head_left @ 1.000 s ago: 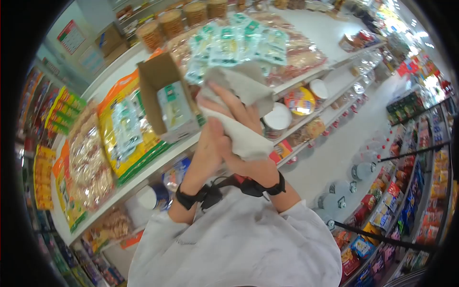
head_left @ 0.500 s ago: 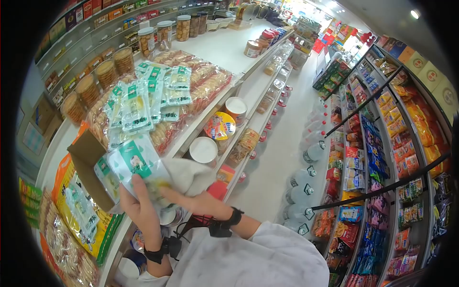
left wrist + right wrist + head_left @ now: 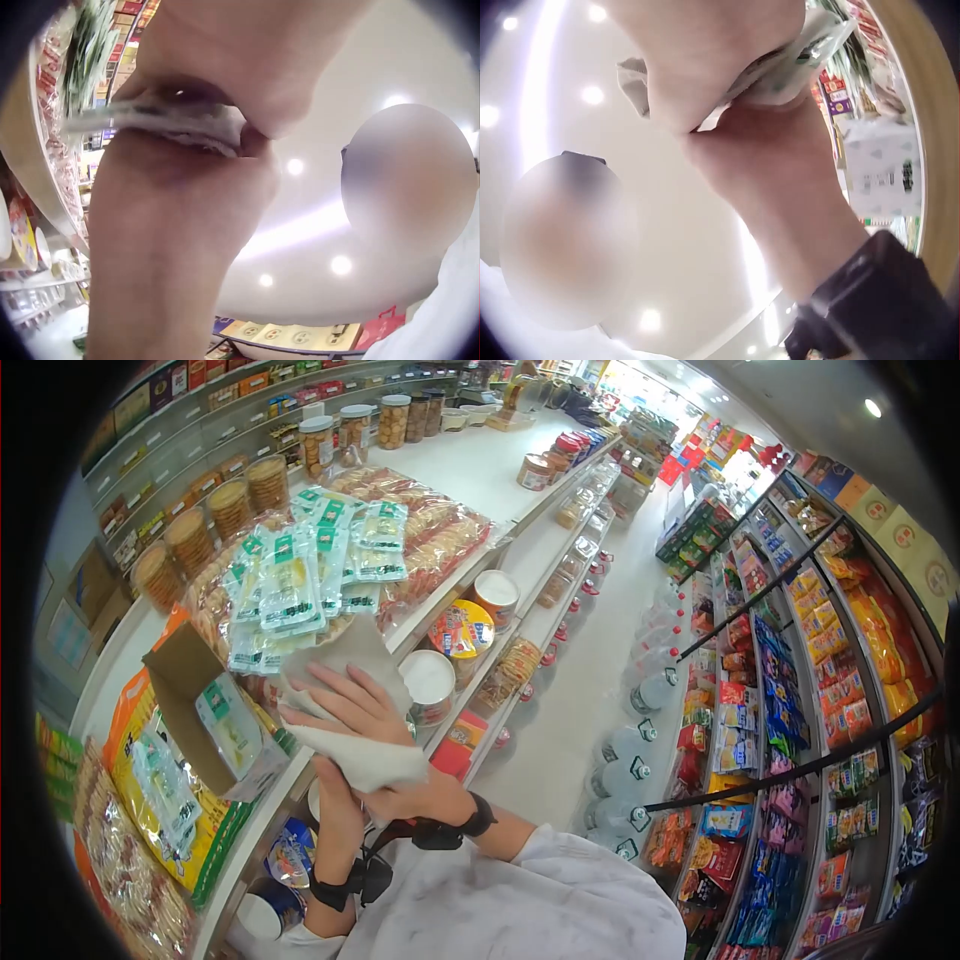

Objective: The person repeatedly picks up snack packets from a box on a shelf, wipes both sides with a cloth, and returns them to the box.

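Observation:
In the head view my right hand [image 3: 350, 705] holds a pale grey cloth [image 3: 352, 656] and lays its fingers along it. One flap of the cloth folds over the back of this hand. My left hand [image 3: 338, 812] grips from below, its thumb up against the cloth. Between the two palms a clear plastic packet [image 3: 814, 67] shows its edge in the right wrist view; the cloth and hands hide it in the head view. Just left of the hands stands an open cardboard box [image 3: 177, 678] with a similar green-and-white packet [image 3: 228, 725] inside.
Several green-and-white packets [image 3: 290, 585] lie piled on bagged biscuits [image 3: 440, 545] on the counter. Left of the box are yellow bags [image 3: 150, 710]. Round tubs [image 3: 428, 682] stand on the shelf below, close to the right hand. Jars [image 3: 316, 445] line the counter's back.
The packet's printed face showed half a second ago in the left hand; now the cloth and right hand cover it. The right hand has moved up and left over the packet.

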### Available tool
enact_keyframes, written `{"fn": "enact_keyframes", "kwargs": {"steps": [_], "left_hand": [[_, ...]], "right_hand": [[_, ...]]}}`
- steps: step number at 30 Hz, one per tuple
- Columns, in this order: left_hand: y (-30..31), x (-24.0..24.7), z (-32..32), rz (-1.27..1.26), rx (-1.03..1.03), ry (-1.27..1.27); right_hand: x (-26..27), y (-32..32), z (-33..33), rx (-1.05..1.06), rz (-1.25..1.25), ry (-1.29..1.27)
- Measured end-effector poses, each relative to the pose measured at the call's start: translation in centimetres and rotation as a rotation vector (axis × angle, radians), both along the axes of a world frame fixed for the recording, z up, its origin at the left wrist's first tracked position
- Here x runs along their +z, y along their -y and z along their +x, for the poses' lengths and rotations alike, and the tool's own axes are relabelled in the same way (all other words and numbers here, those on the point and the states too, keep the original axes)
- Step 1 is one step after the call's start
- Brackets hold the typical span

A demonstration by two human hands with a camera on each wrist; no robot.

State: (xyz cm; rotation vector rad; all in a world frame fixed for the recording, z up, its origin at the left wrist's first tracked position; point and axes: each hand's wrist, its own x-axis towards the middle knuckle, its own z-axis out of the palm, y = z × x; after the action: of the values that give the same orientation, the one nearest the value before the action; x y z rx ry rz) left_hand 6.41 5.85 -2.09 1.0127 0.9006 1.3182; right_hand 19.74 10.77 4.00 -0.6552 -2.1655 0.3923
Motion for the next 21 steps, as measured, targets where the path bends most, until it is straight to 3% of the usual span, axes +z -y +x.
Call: {"fn": "enact_keyframes", "kwargs": {"steps": [2, 3, 4, 10, 13, 14, 16, 18, 19, 21], "left_hand": [[-0.8, 1.6, 0.9, 0.024, 0.093, 0.183], [-1.0, 3.4, 1.5, -0.072, 0.243, 0.404], [-1.8, 4.1, 0.9, -0.029, 0.259, 0.447], [-3.9, 7.9, -3.5, 0.284, 0.441, 0.445], [-2.9, 8.6, -3.1, 0.31, 0.394, 0.594], [-2.9, 8.5, -2.7, 0.309, 0.371, 0.577], [-2.6, 7.9, -2.3, 0.302, 0.36, 0.523], [-2.1, 7.2, -1.9, 0.269, 0.482, 0.274], [-1.7, 6.8, -1.8, 0.218, 0.547, 0.187], [-1.5, 6.4, -2.6, 0.225, 0.617, -0.042]], "right_hand": [[0.1, 0.1, -0.6, 0.027, -0.042, -0.069], [0.1, 0.5, -1.1, 0.008, -0.032, -0.077], [0.1, 0.8, -1.5, -0.01, -0.023, -0.087], [-5.5, -0.1, 0.2, 0.491, -0.048, -0.045], [-6.1, 1.4, 1.7, 0.156, -0.75, -0.505], [-7.3, 1.1, 1.7, 0.043, -1.052, -0.713], [-9.6, 0.9, 1.5, 0.066, -1.299, -0.901], [-11.7, 1.7, 0.4, 0.353, -1.205, -0.875], [-7.4, 2.4, -0.8, 0.232, -0.988, -0.817], [-6.4, 1.8, -1.2, 0.171, -1.069, -0.884]]}}
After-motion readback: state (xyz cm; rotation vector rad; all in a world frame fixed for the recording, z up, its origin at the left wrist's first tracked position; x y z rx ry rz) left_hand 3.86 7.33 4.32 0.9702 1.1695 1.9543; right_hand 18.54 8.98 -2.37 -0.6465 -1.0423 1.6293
